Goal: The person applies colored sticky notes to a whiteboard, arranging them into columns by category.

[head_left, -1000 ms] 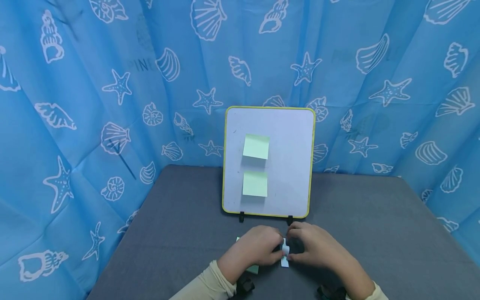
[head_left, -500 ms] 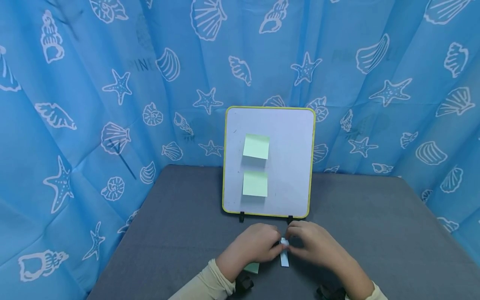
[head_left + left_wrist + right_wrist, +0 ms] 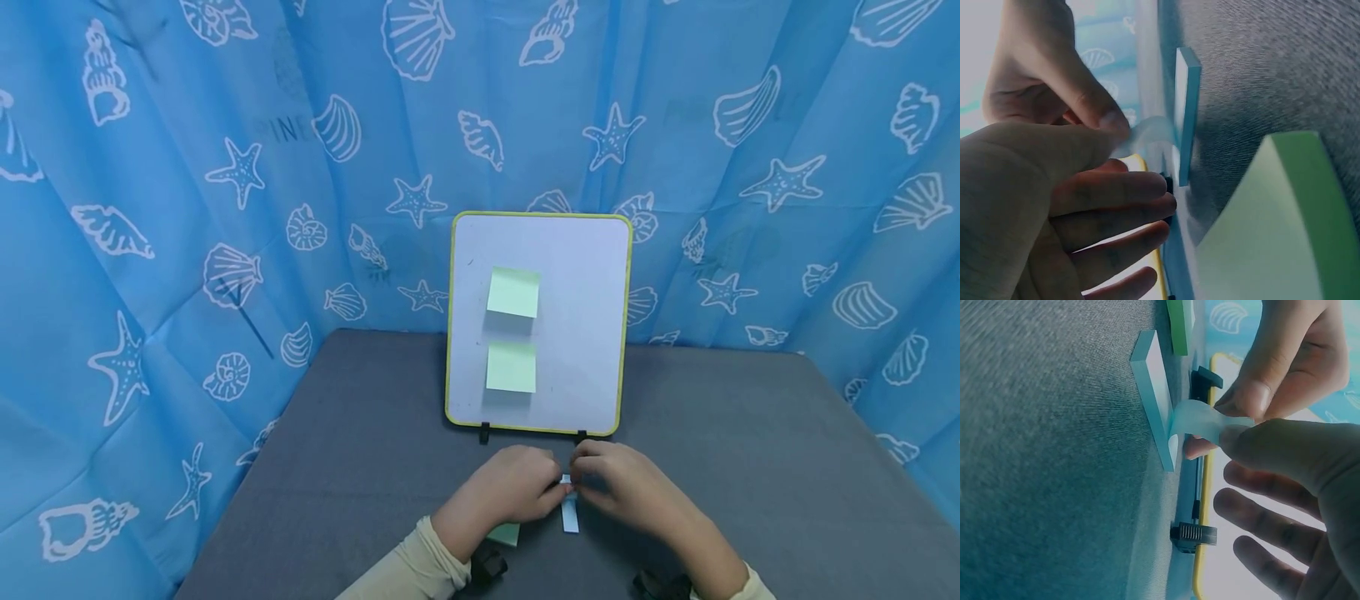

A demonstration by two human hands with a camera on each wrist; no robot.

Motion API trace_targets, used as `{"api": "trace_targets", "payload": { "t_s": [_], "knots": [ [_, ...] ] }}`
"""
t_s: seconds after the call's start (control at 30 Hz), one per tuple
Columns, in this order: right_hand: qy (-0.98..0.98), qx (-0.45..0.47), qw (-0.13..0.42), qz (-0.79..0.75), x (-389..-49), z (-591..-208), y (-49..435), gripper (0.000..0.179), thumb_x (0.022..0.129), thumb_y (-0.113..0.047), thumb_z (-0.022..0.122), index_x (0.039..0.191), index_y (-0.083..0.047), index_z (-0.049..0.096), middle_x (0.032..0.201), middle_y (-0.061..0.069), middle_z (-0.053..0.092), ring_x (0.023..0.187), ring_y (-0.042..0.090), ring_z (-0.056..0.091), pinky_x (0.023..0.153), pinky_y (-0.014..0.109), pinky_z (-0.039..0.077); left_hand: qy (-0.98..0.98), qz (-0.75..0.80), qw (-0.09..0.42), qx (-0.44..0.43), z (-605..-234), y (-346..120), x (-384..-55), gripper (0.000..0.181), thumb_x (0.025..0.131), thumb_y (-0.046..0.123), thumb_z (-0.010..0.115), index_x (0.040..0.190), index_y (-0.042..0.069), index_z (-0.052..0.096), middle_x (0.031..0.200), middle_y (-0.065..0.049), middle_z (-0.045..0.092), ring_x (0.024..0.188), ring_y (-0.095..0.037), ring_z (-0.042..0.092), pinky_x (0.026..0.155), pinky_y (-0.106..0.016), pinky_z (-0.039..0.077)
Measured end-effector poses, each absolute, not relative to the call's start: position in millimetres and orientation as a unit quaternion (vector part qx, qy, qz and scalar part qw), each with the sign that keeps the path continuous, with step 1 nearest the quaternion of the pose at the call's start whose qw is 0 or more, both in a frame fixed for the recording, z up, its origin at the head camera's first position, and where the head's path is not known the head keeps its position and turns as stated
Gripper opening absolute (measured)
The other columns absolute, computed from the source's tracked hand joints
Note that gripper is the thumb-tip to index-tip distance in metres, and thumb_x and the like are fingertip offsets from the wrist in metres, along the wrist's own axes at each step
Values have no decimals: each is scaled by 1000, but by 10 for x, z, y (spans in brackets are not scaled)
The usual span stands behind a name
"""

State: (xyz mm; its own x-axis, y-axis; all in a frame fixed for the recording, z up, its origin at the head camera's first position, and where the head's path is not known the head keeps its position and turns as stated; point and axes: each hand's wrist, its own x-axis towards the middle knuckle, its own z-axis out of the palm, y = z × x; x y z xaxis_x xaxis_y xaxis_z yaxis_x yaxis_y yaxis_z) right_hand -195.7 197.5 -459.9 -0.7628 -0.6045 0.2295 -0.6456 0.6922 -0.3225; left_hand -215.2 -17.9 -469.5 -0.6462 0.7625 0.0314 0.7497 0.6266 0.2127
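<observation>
A narrow pad of pale blue sticky strips lies on the table between my hands in the head view. Its top strip curls up off the pad, as the right wrist view shows. My left hand pinches this strip's raised end between thumb and forefinger. From the other side, my right hand pinches the same end, the thumbs close together. The other fingers of both hands are loosely bent and hold nothing. In the left wrist view, the strip's lower end still touches the pad.
A thick green sticky-note pad lies left of the strips, partly under my left hand in the head view. Behind stands a yellow-edged whiteboard on black feet, bearing an upper green note and a lower green note.
Both hands have shifted slightly toward the whiteboard, fingertips closer together. The curl of the strip has moved toward the pad's far end, baring more of the near end.
</observation>
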Motion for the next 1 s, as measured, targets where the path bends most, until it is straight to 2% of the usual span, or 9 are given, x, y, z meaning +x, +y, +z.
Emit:
{"api": "trace_targets", "payload": {
  "t_s": [0.27,0.53,0.77,1.0],
  "knots": [
    [-915,338,64,213,-1980,-4596,2043,16,87,-10,87,90,-23,78,99,-11,71,83,0,63,71,29,59,901,84,25,425,-4649,-188,-2147,23,106,38,67,91,22,76,77,12,58,61,1,48,54,-18,39],
    [-917,325,52,228,-2023,-4604,2101,13,91,-11,84,91,-23,78,98,-12,71,82,-2,62,69,28,57,899,83,22,430,-4552,-185,-2082,23,105,37,68,87,23,72,72,13,53,57,-1,45,51,-18,34],
    [-917,319,44,236,-2037,-4600,2130,12,93,-13,82,92,-23,77,94,-15,68,79,-5,58,68,27,56,894,86,43,438,-4451,-151,-1954,17,104,35,70,96,21,76,73,13,53,59,0,45,53,-17,34],
    [-916,315,33,245,-2041,-4609,2161,10,94,-14,81,93,-23,76,92,-16,66,79,-5,56,68,28,55,895,60,48,440,-4516,-100,-1866,16,103,38,71,100,23,73,75,13,51,61,-1,45,54,-18,35]
  ]
}}
